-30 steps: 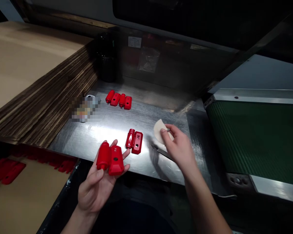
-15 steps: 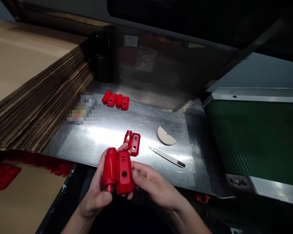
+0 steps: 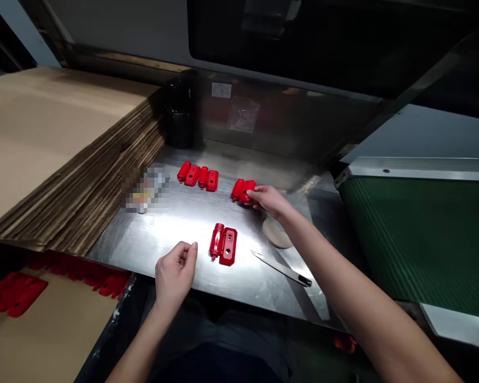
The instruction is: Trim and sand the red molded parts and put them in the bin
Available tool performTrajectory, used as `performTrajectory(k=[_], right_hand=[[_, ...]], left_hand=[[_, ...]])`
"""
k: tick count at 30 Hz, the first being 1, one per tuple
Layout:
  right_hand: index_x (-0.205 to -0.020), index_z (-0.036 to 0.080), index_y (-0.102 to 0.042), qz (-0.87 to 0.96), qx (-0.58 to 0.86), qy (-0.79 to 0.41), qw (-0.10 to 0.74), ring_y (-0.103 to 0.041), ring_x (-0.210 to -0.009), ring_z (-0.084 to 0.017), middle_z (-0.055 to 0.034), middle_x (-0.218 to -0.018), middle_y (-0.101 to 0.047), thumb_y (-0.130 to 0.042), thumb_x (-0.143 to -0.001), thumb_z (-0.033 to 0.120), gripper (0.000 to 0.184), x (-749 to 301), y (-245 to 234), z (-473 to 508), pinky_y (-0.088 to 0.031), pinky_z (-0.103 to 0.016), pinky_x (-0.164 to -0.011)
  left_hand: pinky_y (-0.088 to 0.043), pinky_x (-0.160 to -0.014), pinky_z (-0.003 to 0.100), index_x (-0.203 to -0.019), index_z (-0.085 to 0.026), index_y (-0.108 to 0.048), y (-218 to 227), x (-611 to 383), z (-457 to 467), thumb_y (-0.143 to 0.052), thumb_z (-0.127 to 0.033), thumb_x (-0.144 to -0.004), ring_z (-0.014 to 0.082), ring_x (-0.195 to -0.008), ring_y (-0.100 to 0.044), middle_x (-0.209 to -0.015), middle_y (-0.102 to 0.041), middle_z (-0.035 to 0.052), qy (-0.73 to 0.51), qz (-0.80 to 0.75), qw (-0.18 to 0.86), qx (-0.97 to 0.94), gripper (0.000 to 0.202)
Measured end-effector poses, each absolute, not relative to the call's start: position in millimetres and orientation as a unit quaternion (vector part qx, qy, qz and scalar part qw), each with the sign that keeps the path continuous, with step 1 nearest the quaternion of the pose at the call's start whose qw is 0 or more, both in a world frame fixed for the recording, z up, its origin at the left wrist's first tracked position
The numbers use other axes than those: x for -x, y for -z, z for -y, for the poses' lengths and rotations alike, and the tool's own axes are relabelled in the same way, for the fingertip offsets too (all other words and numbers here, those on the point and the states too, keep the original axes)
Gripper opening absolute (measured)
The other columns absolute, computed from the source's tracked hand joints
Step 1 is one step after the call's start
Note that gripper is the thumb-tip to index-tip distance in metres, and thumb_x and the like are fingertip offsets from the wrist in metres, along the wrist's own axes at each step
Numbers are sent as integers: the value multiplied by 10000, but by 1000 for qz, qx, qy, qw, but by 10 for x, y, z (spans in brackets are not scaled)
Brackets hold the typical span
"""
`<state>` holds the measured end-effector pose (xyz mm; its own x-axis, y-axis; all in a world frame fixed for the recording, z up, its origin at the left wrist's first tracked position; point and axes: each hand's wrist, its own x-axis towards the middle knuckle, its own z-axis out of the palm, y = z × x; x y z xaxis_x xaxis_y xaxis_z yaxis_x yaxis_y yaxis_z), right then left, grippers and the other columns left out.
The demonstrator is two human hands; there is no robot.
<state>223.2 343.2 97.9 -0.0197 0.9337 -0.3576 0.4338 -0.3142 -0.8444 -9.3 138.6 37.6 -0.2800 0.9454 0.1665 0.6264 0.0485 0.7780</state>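
My right hand (image 3: 268,199) reaches out over the metal table (image 3: 151,234). Its thumb and fingers grip the right-hand half of a red plastic part (image 3: 238,189), made of a bottle-shaped piece beside a flat plate with holes. My left hand (image 3: 174,270) hovers by the table's front edge, fingers curled in and nothing seen in them. Between the hands lies another red plastic part (image 3: 228,248) of the same shape. To its right is a slim craft knife (image 3: 281,268), its blade pointing left. A beige half-round piece (image 3: 274,234) is partly covered by my right forearm.
More red parts (image 3: 192,174) lie in a row toward the back. A tall stack of cardboard sheets (image 3: 104,154) borders the left, with a blurred item (image 3: 147,190) beside it. A green conveyor belt (image 3: 423,239) runs at right; a box of red parts (image 3: 19,292) sits lower left.
My right hand has carried the red plastic part forward and right to the back of the table. My left hand has let go of it and curled up. The view has shifted slightly.
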Motion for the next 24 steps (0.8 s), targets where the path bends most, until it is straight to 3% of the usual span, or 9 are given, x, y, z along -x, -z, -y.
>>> performTrajectory(k=[4, 7, 9, 13, 15, 18, 21, 22, 24], right_hand=[[-963, 146, -718, 594, 674, -395, 193, -763, -888, -191, -44, -950, -790, -700, -1031, 352, 218, -2001, -1012, -3624, -633, -378, -834], [-1104, 100, -717, 652, 679, -302, 151, -725, -1175, -341, -213, -1175, -783, -731, -999, 398, 317, -1929, -1192, -3467, -565, -498, -998], [-1274, 85, -682, 695, 651, -281, 119, -661, -1300, -420, -285, -1339, -721, -759, -970, 430, 466, -1926, -1327, -3177, -516, -553, -1065], [-1549, 154, -526, 787, 512, -344, 18, -600, -1408, -426, -243, -1556, -602, -941, -745, 545, 985, -1943, -1382, -2435, -516, -534, -1136], [-1612, 104, -423, 811, 479, -337, 0, -504, -1500, -453, -296, -1625, -509, -1003, -657, 495, 1184, -1927, -1257, -2175, -472, -563, -1203], [-1655, 80, -318, 816, 493, -300, 28, -386, -1583, -435, -314, -1700, -388, -966, -722, 316, 1160, -1881, -1030, -2021, -377, -599, -1283], [-1672, 61, -262, 810, 511, -282, 56, -405, -1561, -420, -295, -1677, -420, -867, -808, 302, 1082, -1884, -978, -1981, -372, -598, -1281], [-1678, 61, -246, 805, 511, -293, 66, -426, -1543, -415, -287, -1659, -442, -858, -810, 334, 1098, -1898, -1007, -1947, -390, -589, -1270], [-1695, 97, -221, 783, 498, -362, 90, -450, -1527, -401, -263, -1658, -447, -866, -791, 417, 1156, -1923, -1090, -1820, -417, -577, -1257]], left_hand=[[-307, -586, 283, -688, -214, -600, -356, 27, -1406, -584, -403, -1034, 120, -492, -450, -526, -472, -62, -376, -712, 149, -574, 395], [-265, -587, 302, -647, -216, -582, -301, 8, -1403, -584, -392, -1032, 128, -482, -434, -506, -472, -49, -368, -715, 118, -583, 423], [-245, -585, 313, -632, -218, -582, -275, -4, -1398, -578, -388, -1034, 135, -477, -435, -494, -480, -38, -367, -717, 104, -584, 437], [-234, -597, 331, -619, -222, -603, -260, -28, -1391, -584, -394, -1021, 153, -495, -485, -500, -542, -8, -369, -717, 100, -583, 438], [-239, -601, 333, -628, -221, -616, -266, -25, -1395, -578, -389, -1020, 163, -512, -505, -514, -559, 3, -372, -717, 115, -578, 428], [-281, -598, 320, -696, -217, -661, -309, 33, -1405, -563, -378, -1029, 168, -534, -519, -556, -587, 6, -381, -707, 165, -572, 383], [-441, -626, 291, -1040, -215, -737, -415, 140, -1379, -576, -405, -1036, 182, -664, -640, -856, -757, 48, -399, -664, 250, -580, 250], [-516, -684, 292, -1222, -217, -706, -462, 173, -1351, -606, -431, -1024, 206, -814, -712, -1078, -787, 90, -409, -640, 286, -585, 307], [-602, -919, 340, -1525, -254, -530, -554, 211, -1259, -737, -489, -951, 280, -1249, -697, -1538, -622, 149, -430, -571, 404, -571, 655]])
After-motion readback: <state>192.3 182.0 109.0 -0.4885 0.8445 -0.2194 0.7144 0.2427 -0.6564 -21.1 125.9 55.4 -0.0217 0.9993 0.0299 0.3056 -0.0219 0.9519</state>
